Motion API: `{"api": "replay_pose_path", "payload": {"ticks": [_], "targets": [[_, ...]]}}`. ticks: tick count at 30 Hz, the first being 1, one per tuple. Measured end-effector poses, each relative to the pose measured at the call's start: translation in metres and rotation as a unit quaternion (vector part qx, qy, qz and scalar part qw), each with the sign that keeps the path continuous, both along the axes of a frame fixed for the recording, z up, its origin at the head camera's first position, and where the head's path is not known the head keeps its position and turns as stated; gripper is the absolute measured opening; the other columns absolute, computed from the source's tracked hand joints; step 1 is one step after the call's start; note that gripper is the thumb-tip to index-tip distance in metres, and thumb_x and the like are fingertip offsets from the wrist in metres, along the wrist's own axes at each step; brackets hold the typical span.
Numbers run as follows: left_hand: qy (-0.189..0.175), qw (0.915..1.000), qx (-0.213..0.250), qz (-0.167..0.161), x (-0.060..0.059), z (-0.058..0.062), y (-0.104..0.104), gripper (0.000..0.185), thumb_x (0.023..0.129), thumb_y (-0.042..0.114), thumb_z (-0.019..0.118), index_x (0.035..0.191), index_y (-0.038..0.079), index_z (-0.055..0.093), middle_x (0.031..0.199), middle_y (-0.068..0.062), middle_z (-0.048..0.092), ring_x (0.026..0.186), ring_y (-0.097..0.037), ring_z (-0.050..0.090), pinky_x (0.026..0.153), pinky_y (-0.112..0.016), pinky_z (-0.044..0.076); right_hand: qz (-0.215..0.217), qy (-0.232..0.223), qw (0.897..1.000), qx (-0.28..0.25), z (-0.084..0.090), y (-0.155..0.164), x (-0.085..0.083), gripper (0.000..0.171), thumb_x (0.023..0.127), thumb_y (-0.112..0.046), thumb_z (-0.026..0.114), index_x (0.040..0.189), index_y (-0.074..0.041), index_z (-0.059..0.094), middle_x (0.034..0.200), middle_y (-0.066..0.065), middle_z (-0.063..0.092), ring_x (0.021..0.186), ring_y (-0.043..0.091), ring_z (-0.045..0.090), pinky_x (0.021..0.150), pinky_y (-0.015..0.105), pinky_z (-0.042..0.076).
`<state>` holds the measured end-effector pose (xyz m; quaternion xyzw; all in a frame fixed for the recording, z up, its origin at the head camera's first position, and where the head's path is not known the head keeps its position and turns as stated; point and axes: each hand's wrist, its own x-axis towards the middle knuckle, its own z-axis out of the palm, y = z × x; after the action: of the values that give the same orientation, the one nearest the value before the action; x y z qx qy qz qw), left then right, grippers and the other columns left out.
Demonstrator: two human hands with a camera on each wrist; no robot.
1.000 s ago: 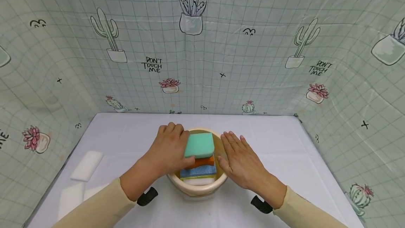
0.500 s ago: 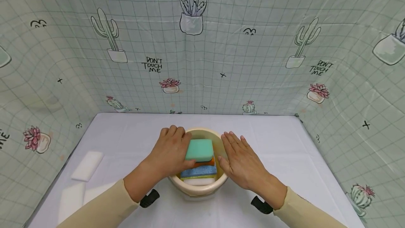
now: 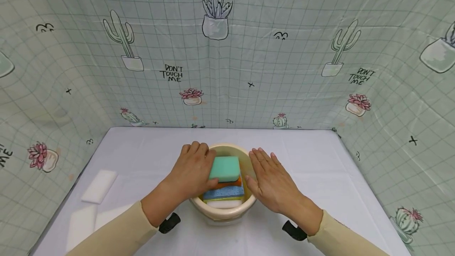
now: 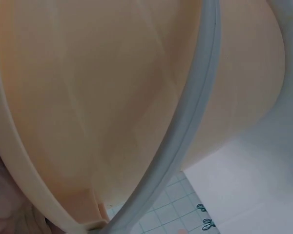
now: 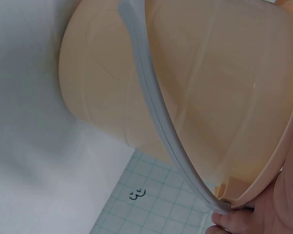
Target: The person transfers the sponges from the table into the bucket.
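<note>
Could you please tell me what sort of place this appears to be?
Possibly a makeshift filming booth: cactus-print sheeting encloses three sides of a white-covered table, where a bucket holds stacked sponge-like blocks.

Compared with a second ago, the green block (image 3: 224, 169) is sitting lower inside the bucket (image 3: 225, 213), hiding more of the orange piece (image 3: 232, 184) beneath it; the left hand (image 3: 193, 171) is shifting slightly toward the bucket's middle.
</note>
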<state>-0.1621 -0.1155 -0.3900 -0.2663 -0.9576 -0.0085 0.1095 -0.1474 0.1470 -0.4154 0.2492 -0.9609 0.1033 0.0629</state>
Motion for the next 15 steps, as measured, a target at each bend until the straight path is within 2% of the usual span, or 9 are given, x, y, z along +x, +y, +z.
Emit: {"api": "replay_pose_path", "payload": {"ticks": [15], "targets": [[0.040,0.9991,0.014,-0.006,0.0006,-0.0015,-0.0039,0.065,0.091,0.066,0.070,0.114,0.006,0.067,0.106,-0.011,0.062,0.096,-0.028,0.051,0.085,-0.044,0.045,-0.001,-0.007,1.000,-0.005,0.0006,0.0003,-0.0001,0.070,0.109,-0.041,0.048,0.160,0.005,0.037,0.167,0.022,0.039,0.159,0.037,0.032,0.130,0.056,0.023]]}}
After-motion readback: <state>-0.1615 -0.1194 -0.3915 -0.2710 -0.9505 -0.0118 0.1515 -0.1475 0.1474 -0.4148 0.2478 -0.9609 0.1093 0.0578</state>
